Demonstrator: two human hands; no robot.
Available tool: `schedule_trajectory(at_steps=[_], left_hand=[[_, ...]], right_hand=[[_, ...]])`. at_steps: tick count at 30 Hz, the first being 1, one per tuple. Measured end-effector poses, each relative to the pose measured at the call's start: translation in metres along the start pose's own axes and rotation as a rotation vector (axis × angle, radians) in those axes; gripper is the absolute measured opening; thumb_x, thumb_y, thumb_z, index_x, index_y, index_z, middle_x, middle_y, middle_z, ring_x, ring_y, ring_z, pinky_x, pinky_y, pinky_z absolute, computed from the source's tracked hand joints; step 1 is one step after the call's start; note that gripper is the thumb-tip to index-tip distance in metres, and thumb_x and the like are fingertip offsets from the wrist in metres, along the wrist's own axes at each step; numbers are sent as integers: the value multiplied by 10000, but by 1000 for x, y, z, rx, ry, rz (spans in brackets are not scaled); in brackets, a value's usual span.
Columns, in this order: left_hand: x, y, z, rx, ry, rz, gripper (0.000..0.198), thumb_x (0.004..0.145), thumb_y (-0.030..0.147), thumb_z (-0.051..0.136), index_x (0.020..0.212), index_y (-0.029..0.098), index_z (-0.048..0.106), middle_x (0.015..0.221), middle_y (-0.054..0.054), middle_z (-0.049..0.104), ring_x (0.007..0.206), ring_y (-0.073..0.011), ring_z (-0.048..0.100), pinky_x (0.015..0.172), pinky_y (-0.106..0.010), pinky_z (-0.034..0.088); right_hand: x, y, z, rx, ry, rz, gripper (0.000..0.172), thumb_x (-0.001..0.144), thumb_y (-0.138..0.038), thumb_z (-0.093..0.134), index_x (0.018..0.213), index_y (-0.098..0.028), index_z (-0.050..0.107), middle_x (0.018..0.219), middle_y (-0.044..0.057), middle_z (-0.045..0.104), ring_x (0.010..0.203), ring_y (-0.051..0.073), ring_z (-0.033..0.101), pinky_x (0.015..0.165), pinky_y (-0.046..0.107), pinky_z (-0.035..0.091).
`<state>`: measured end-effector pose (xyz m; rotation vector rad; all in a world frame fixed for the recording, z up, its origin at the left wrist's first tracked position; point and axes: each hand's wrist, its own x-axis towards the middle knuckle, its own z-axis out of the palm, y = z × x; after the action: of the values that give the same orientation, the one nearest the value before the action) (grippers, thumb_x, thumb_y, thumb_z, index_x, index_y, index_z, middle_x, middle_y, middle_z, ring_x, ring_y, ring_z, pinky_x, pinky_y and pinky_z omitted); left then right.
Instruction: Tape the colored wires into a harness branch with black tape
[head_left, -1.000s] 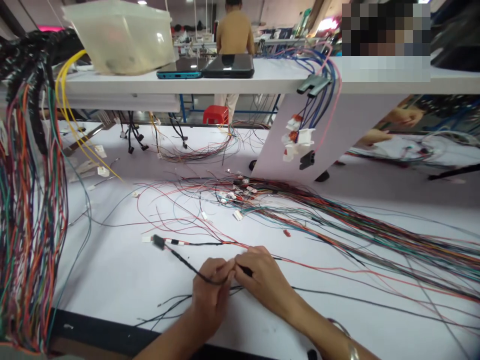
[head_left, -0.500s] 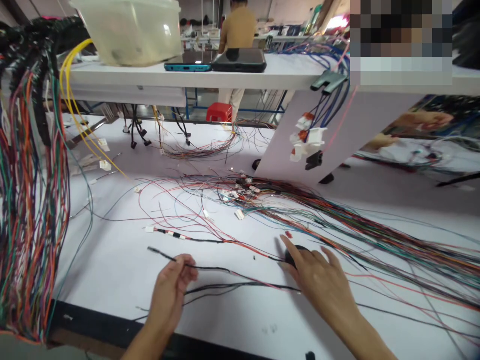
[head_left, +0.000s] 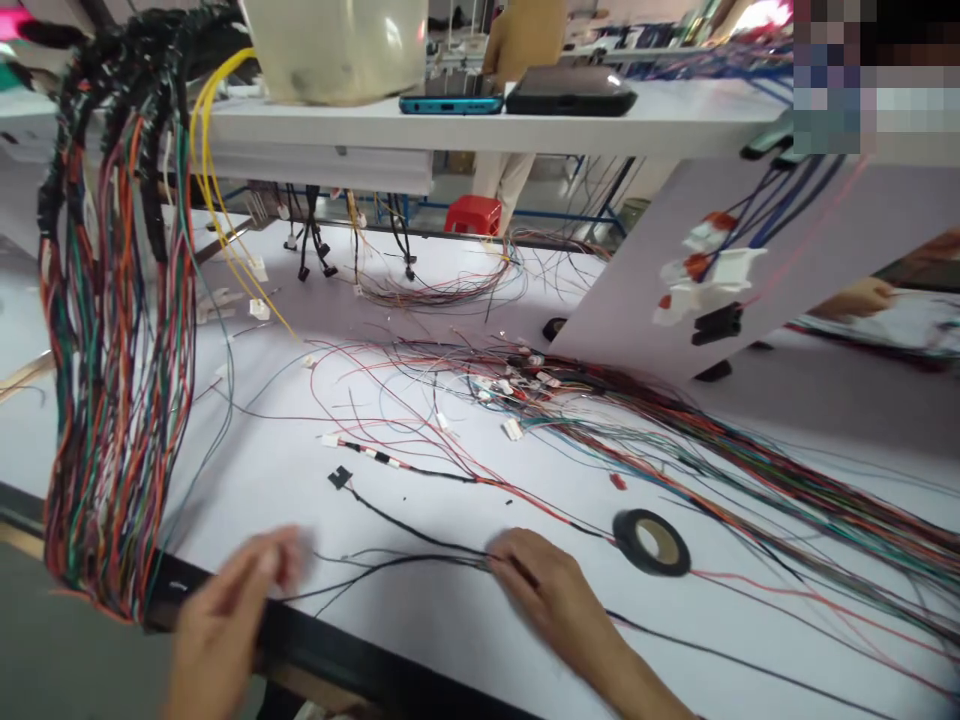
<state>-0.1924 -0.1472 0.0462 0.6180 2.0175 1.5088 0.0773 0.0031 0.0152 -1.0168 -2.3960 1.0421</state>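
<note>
My right hand (head_left: 541,588) rests low on the white table (head_left: 247,520), its fingers closed on a thin bundle of black wires (head_left: 420,540) that runs left from the fingertips. One of those wires ends in a small black connector (head_left: 339,478). A roll of black tape (head_left: 651,542) lies flat just right of that hand, untouched. My left hand (head_left: 229,612) is blurred by motion at the table's front edge, fingers stretched out, holding nothing and just short of the loose wire ends.
A thick hanging bundle of coloured wires (head_left: 112,380) blocks the left. A wide fan of coloured wires (head_left: 750,470) crosses the table's right half. A raised shelf (head_left: 487,125) carries a plastic tub and two phones. A person stands beyond it.
My right hand left the tape roll and came left onto the black wires. My left hand let go of the wire and dropped back toward the table edge. The view swung left.
</note>
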Motion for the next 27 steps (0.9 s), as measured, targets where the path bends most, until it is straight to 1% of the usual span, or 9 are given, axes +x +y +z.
schedule_trajectory(at_steps=[3, 5, 7, 9, 12, 15, 21, 23, 27], left_hand=[[-36, -4, 40, -208, -611, -399, 390, 714, 504, 683, 854, 146, 747, 702, -96, 682, 551, -193, 609, 507, -293, 481], [-47, -5, 72, -402, -788, -612, 442, 670, 472, 740, 1014, 196, 709, 896, -113, 700, 642, -219, 659, 551, -309, 494], [-47, -3, 98, -560, -731, -614, 449, 689, 448, 737, 1080, 237, 674, 1064, -106, 670, 788, -229, 669, 655, -326, 505], [-43, 0, 115, -580, -642, -526, 378, 731, 450, 700, 1009, 193, 695, 993, -109, 693, 805, -212, 658, 717, -322, 491], [-40, 5, 125, -451, -613, -482, 381, 763, 475, 657, 911, 127, 708, 699, -93, 703, 588, -160, 603, 611, -283, 455], [-39, 7, 123, -428, -611, -494, 410, 778, 502, 625, 891, 117, 709, 663, -86, 695, 513, -136, 538, 529, -265, 412], [-13, 14, 81, -659, -283, -381, 277, 714, 432, 715, 669, 160, 685, 657, -30, 658, 630, -145, 561, 606, -247, 481], [1, 19, 61, -737, -95, -392, 276, 614, 401, 793, 777, 193, 714, 510, 29, 578, 579, -134, 538, 613, -242, 511], [25, 26, 28, -867, 42, -311, 455, 726, 358, 701, 1170, 316, 613, 337, 90, 355, 578, -142, 541, 795, -307, 536]], right_hand=[[3, -4, -11, 351, -92, 245, 329, 905, -452, 483, 731, -185, 562, 631, -3, 535, 588, 134, 465, 562, 255, 382], [4, -6, -15, 572, -155, 356, 353, 845, -501, 561, 721, -170, 575, 619, -3, 554, 571, 127, 470, 560, 254, 377], [6, -7, -16, 752, -207, 436, 367, 779, -516, 639, 723, -156, 593, 615, 6, 584, 551, 124, 482, 560, 258, 372], [7, -5, -17, 877, -213, 494, 373, 746, -510, 680, 728, -146, 602, 602, 14, 598, 533, 121, 481, 555, 260, 362], [8, 0, -20, 1009, -74, 508, 355, 771, -481, 674, 714, -141, 593, 585, 5, 574, 529, 105, 446, 555, 255, 340], [10, 3, -24, 1097, 9, 474, 328, 785, -455, 676, 738, -142, 593, 538, -38, 461, 523, 91, 373, 539, 247, 305], [14, 8, -24, 1242, -177, 523, 322, 779, -429, 692, 748, -128, 584, 538, -78, 307, 480, 60, 201, 477, 242, 183], [16, 11, -24, 1313, -182, 542, 300, 805, -405, 668, 738, -133, 561, 556, -79, 285, 483, 57, 179, 478, 238, 162], [17, 18, -25, 1403, -172, 575, 245, 810, -342, 668, 758, -143, 534, 578, -77, 280, 497, 56, 171, 490, 229, 159]])
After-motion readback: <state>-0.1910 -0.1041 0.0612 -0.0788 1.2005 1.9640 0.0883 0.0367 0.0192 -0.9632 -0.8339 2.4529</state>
